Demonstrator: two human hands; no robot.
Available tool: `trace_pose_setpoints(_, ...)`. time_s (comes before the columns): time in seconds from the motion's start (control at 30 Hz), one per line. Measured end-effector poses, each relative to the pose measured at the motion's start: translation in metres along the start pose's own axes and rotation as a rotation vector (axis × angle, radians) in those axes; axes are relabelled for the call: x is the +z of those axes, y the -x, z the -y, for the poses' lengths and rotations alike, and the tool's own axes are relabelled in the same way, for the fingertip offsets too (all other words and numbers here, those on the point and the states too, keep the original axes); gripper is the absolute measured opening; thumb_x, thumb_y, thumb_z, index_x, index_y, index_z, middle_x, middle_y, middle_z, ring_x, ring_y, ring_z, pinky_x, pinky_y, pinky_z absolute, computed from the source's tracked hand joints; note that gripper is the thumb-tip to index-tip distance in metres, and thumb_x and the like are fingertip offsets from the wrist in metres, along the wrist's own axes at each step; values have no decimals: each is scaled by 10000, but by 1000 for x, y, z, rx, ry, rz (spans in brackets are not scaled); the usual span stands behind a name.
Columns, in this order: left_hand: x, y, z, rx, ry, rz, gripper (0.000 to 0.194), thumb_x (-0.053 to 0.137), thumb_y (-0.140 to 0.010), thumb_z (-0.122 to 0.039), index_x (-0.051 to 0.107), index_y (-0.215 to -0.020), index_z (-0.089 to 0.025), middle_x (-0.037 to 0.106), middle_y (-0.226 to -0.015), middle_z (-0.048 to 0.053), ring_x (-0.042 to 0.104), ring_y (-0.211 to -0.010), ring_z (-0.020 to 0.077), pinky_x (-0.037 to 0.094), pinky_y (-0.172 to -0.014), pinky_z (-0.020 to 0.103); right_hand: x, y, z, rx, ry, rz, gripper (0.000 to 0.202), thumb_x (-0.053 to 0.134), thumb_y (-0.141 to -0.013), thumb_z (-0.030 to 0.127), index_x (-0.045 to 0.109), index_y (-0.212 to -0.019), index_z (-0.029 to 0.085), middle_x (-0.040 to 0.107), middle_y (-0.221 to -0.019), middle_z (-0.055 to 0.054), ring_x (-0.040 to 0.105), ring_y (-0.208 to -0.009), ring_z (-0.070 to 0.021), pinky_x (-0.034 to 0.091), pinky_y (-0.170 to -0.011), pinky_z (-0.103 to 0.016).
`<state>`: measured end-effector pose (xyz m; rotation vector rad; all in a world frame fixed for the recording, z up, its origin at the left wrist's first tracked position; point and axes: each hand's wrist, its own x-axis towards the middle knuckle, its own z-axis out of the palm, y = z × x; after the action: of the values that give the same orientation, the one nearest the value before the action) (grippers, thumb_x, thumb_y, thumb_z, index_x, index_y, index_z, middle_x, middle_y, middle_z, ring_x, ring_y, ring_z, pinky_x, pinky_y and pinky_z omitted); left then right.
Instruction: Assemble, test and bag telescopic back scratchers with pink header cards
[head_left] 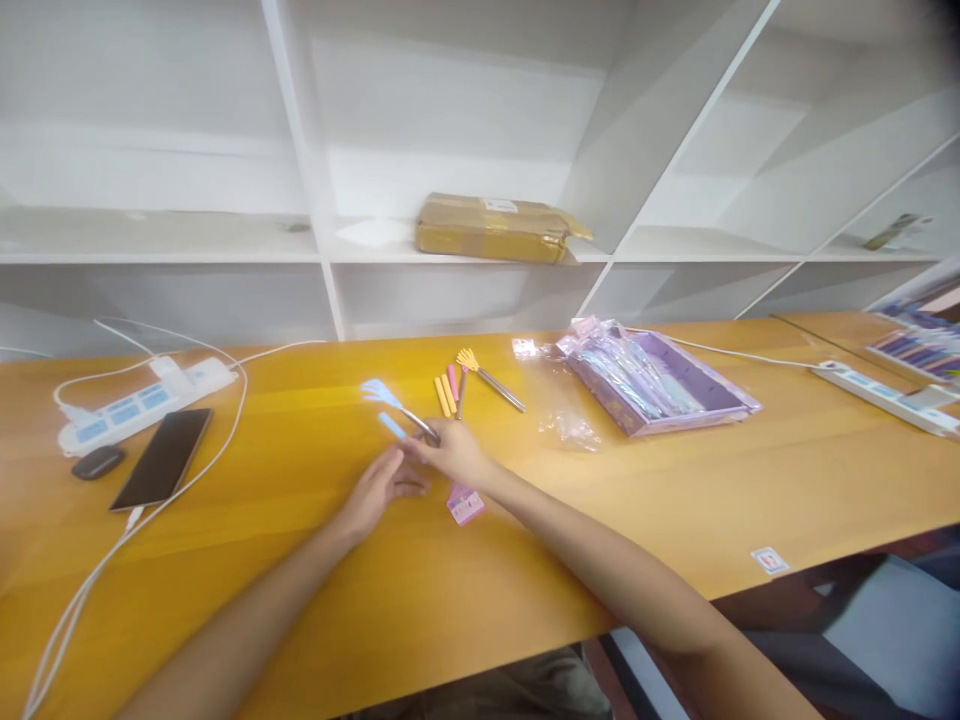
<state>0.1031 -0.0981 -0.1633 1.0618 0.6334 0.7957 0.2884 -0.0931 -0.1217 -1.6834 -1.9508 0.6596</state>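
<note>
My right hand (454, 450) is closed round the metal rod of a blue hand-shaped back scratcher (405, 412), whose head points up and left. A short blue tube (391, 426) sticks out at the same fingertips. Close beside it, my left hand (375, 495) has its fingers loosely apart, its fingertips near my right thumb; nothing shows in it. Behind my right hand lie a yellow back scratcher (491, 380) with a metal rod, two yellow tubes (445, 396) and a pink tube (452, 383). A pink card (465, 504) rests on the table below my right wrist.
Packaged items fill part of a purple tray (720, 395) on the right, with clear plastic wrappers (566, 425) beside it. On the left are a power strip (142, 400), a phone (165, 458), a black case (98, 463) and white cables. A cardboard box (487, 230) sits on the shelf.
</note>
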Motion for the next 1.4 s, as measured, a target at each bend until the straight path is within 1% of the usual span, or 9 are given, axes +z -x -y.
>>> trace_pose_setpoints(0.13, 3, -2, 0, -15, 72, -102, 456, 788, -877, -549, 726, -1053, -133, 773, -1060, 121, 717, -946, 233, 588, -850, 361, 7, 29, -1, -121, -296, 39, 365, 604, -1007, 486, 693, -826, 182, 641, -681, 33, 550, -616, -104, 378, -600, -213)
trace_pose_setpoints(0.3, 2, 0, 0, -16, 8, -184, 427, 749, -906, -567, 659, -940, -151, 621, -728, -6, 550, -603, 104, 440, -575, 229, -1, 41, -22, -77, -443, -207, 445, 431, -1078, 506, 711, -936, 191, 670, -862, -23, 622, -816, -169, 478, -786, -275)
trace_pose_setpoints(0.4, 0, 1, 2, -3, -68, -129, 372, 696, -958, -513, 663, -1105, -174, 535, -758, -38, 436, -578, 75, 356, -549, 210, -8, 51, -39, -43, -486, -409, 513, 394, -1076, 576, 683, -894, 192, 621, -990, -69, 587, -973, -209, 478, -912, -322)
trace_pose_setpoints(0.47, -1, 1, 4, -10, -107, -61, 390, 692, -957, -455, 644, -1251, -203, 569, -894, -8, 473, -650, 90, 399, -601, 227, -10, 60, -49, -19, -551, -469, 525, 399, -1069, 610, 653, -859, 202, 573, -909, -51, 557, -876, -197, 485, -834, -315)
trace_pose_setpoints(0.6, -4, 3, 4, -46, -301, 65, 409, 609, -1000, -466, 649, -1308, -199, 586, -1012, 44, 535, -758, 137, 466, -688, 272, -10, 72, -64, -5, -643, -399, 483, 442, -1053, 637, 621, -900, 216, 475, -739, 15, 435, -626, -146, 399, -593, -274)
trace_pose_setpoints(0.73, -2, 7, -1, -76, -455, 118, 485, 551, -1030, -523, 607, -1393, -207, 583, -972, 32, 486, -693, 129, 443, -657, 265, -14, 73, -74, 37, -802, -309, 388, 627, -980, 608, 636, -1067, 229, 535, -748, 32, 406, -546, -117, 325, -510, -257)
trace_pose_setpoints(0.93, 5, 11, -6, -43, -511, 120, 454, 509, -1049, -507, 622, -1390, -230, 617, -980, 36, 455, -675, 136, 415, -641, 256, -27, 71, -88, 42, -963, -304, 544, 421, -1028, 689, 681, -1030, 211, 657, -792, -19, 398, -496, -108, 342, -512, -279)
trace_pose_setpoints(1.17, 8, 9, -10, 79, -713, 136, 312, 548, -1033, -392, 748, -1209, -229, 699, -911, 26, 612, -851, 201, 465, -833, 284, -30, 72, -85, 70, -995, -197, 431, 535, -1003, 639, 627, -969, 219, 714, -779, -21, 410, -458, -102, 327, -493, -272)
trace_pose_setpoints(1.4, 8, 9, -10, 78, -798, 132, 291, 499, -1040, -342, 756, -1054, -206, 688, -854, 18, 611, -787, 184, 444, -757, 275, -23, 75, -86, 40, -1036, -96, 384, 594, -1011, 582, 656, -978, 205, 743, -804, -21, 417, -446, -87, 319, -506, -264)
